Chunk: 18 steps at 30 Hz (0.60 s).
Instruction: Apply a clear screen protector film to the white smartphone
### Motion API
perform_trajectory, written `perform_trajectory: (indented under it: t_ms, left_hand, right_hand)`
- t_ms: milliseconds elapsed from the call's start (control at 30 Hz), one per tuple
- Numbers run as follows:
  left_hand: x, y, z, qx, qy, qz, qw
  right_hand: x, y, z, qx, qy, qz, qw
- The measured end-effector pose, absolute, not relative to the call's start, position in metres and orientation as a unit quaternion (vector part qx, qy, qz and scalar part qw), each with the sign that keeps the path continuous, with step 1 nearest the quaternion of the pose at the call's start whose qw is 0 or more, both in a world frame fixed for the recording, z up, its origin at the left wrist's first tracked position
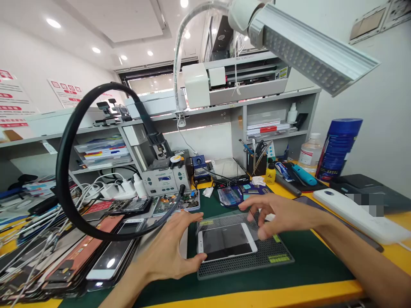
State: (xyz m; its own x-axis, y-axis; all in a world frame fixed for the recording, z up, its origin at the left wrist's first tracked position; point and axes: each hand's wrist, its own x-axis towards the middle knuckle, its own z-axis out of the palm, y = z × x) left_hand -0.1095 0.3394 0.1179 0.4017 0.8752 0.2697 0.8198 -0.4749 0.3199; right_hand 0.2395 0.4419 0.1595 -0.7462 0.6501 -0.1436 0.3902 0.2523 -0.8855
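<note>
A white-framed smartphone lies screen up, its dark display facing me, on a grey perforated mat. My left hand is at the phone's left end, thumb close to the lower left corner and fingers stretched toward the mat's far edge; whether the thumb touches the phone I cannot tell. Above the mat's right half hovers my right hand, its fingers apart and curved, with nothing between them. A small white piece shows partly behind the right fingers. Under the mat is a dark green work surface.
Stacked phones and screens crowd the left. A black hose loops near my left hand from the grey soldering station. A white elongated device lies right, beside my right forearm. An LED lamp hangs overhead.
</note>
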Motion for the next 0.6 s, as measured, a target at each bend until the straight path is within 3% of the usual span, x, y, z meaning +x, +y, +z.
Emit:
perform_trajectory:
  t_ms: [267,600]
  left_hand:
    - [-0.110,0.340,0.117,0.809,0.540,0.180,0.147]
    - [-0.114,0.340,0.115,0.820,0.530,0.151,0.154]
  right_hand:
    - [0.244,0.413,0.131,-0.368,-0.846,0.364,0.131]
    - [0.251,0.414,0.110,-0.403,-0.856,0.301,0.116]
